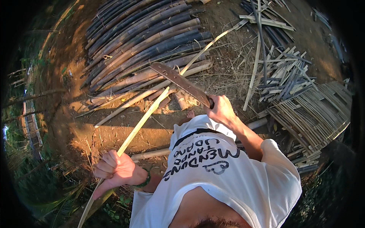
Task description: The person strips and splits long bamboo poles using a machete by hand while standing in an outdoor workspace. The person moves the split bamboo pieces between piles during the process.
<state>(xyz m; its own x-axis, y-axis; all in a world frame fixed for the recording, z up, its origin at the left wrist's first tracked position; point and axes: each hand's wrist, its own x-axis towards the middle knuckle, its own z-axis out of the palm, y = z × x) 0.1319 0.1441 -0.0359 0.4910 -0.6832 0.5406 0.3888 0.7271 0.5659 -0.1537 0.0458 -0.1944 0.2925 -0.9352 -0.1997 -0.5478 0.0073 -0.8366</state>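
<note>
My left hand (114, 170) is closed around a long, pale bamboo strip (140, 124). The strip runs from below that hand up toward the far right, and its lower end trails past the wrist. In my right hand (221, 109) is the handle of a machete (179, 82), whose broad, rust-brown blade points to the upper left. The blade crosses over the strip and hides a short piece of it; whether the two touch I cannot tell. A dark green band (145, 179) circles my left wrist.
Many bamboo poles (148, 45) lie side by side beyond my hands. To the far right are a heap of split bamboo pieces (287, 72) and a slatted bamboo panel (317, 112). Shavings (228, 64) litter the soil, and a pole (150, 154) lies close in front of me.
</note>
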